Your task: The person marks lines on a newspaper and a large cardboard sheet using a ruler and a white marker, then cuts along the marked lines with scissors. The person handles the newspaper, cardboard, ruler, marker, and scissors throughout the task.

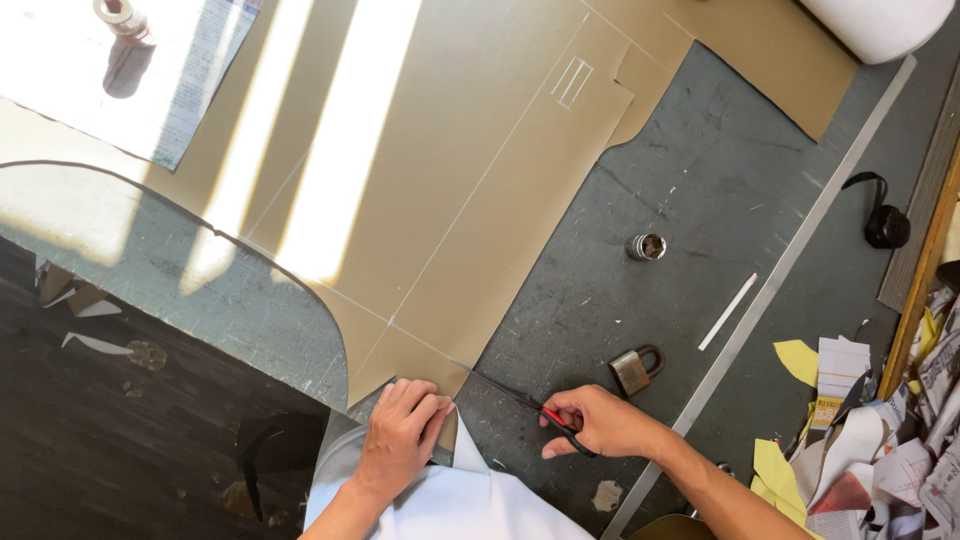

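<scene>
A large sheet of tan material (470, 190) with thin white marked lines lies across a dark grey worktable (700, 180). My left hand (400, 430) presses flat on the sheet's near corner. My right hand (600, 420) grips scissors (525, 402) with red and black handles; their dark blades point left and away toward the sheet's edge near the corner. The blade tips reach the sheet just right of my left hand.
A brass padlock (634, 368), a small metal socket (646, 246) and a white stick (728, 311) lie on the table. A long metal ruler (800, 240) runs diagonally. Paper scraps (880, 440) pile at right. A white roll (880, 22) sits at the top right.
</scene>
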